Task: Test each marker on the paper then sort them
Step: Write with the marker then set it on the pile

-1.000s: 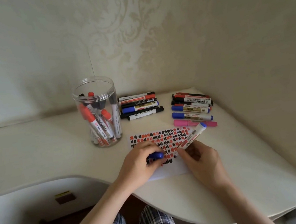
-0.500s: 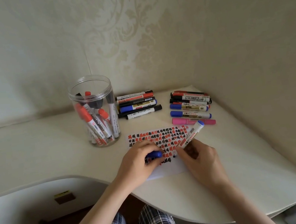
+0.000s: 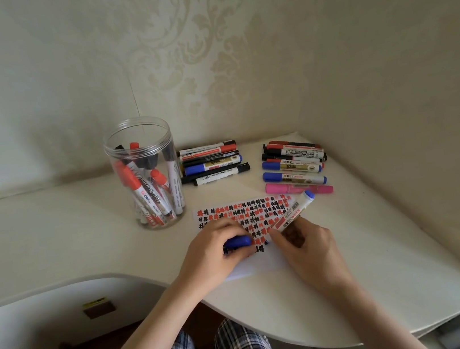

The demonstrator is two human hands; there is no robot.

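My right hand grips a white marker with a blue end, tip down on the paper. The paper carries rows of red and black marks. My left hand rests on the paper's left part and holds a blue cap. A clear jar with several markers stands at the back left. One row of markers lies beside the jar. A second row of markers lies at the right, ending in a pink marker.
The cream desk sits in a wall corner, with its curved front edge near my knees. Papered walls close the back and the right side. A dark floor and plaid trousers show below the desk edge.
Both hands stay in almost the same place on the paper. The marker in my right hand shifts only slightly.
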